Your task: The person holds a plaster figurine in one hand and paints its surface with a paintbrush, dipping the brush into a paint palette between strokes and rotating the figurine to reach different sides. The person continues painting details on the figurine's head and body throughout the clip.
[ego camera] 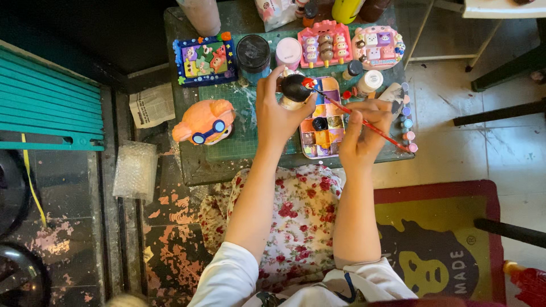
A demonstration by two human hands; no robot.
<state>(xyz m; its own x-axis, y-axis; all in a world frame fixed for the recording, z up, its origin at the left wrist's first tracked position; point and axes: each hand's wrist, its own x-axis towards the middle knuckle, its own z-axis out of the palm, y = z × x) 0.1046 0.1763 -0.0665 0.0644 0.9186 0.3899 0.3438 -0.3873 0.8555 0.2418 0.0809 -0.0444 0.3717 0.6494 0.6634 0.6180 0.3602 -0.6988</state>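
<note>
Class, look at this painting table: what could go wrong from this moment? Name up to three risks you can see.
1. The left hand grips the small figure around its black-painted top; if wet, fingers could smudge it.
2. The brush in the right hand carries red paint beside the black; a slip may stain it.
3. The paint palette lies directly below; drips or elbows could spill colours.

An orange painted figure (pixel 205 122) lies left on the table (pixel 187 165); bubble wrap (pixel 135 169) on the floor

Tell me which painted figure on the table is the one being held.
The small black-topped figure, gripped in the left hand while the right hand brushes red onto it. The orange figure with blue goggles sits untouched at the table's left.
</note>
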